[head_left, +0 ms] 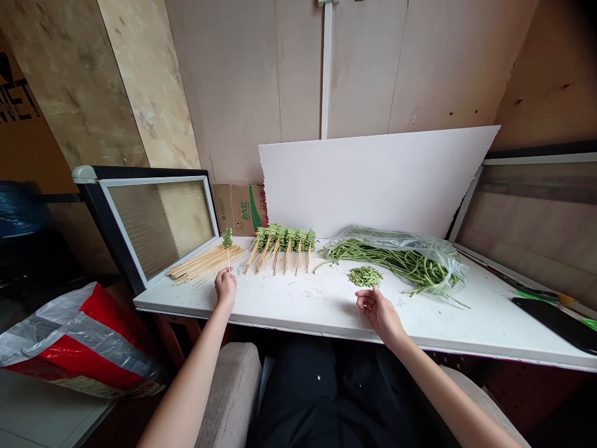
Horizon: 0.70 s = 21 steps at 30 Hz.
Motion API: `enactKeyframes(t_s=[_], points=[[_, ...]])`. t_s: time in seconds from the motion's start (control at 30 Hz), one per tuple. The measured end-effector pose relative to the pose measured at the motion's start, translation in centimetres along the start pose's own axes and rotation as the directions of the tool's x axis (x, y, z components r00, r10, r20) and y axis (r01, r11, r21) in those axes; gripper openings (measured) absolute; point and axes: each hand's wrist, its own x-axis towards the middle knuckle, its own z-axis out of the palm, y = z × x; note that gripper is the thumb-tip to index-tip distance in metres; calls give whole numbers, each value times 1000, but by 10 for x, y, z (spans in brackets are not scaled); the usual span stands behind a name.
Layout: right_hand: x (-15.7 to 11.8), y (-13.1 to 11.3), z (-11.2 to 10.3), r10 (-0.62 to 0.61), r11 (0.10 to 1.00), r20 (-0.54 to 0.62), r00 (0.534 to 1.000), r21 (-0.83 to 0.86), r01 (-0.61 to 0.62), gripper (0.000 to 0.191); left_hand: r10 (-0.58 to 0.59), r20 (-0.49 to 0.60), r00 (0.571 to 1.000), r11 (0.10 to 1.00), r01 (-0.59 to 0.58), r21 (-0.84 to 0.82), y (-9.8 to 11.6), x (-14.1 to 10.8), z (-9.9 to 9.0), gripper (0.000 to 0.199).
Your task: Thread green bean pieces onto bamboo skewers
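My left hand (226, 287) is closed round the lower end of an upright wooden skewer with green bean pieces (227, 238) threaded near its top. My right hand (379, 310), its fingers apart and slightly curled, is just in front of a small pile of cut green beans (365, 276); nothing shows in it. Loose bare skewers (200, 264) lie behind and left of my left hand. Stacked filled skewers (286, 239) stand between the hands, farther back, their sticks pointing toward me. Long green beans (396, 256) spill from a clear plastic bag (436, 249) behind the pile.
The white table (298, 305) has a ribbed panel (163, 218) at its left. A white board (373, 180) and a cardboard box (237, 208) stand at the back. A black phone-like object (557, 323) lies at the right; a red and silver bag (84, 342) is at lower left.
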Motion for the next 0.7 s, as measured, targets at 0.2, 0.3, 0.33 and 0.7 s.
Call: enactKeyframes(t_s=[0.2,0.3,0.33,0.7], points=[[2,3,-2,11,1000,15,1000,-6,-11,58,-39,44,998,994,43,-103,0,0,2,21],[4,5,-2,11,1000,6,1000,-1,-11,60,-68,138,988,987,87,-136,4,-1,4,23],[4,5,-1,12,1000,7,1000,3,-12,60,-80,180,980,984,106,-142,7,-1,4,23],[-1,2,4,1,999,42,999,-41,1,57,-115,357,927,986,150,-72,20,-5,-5,33]])
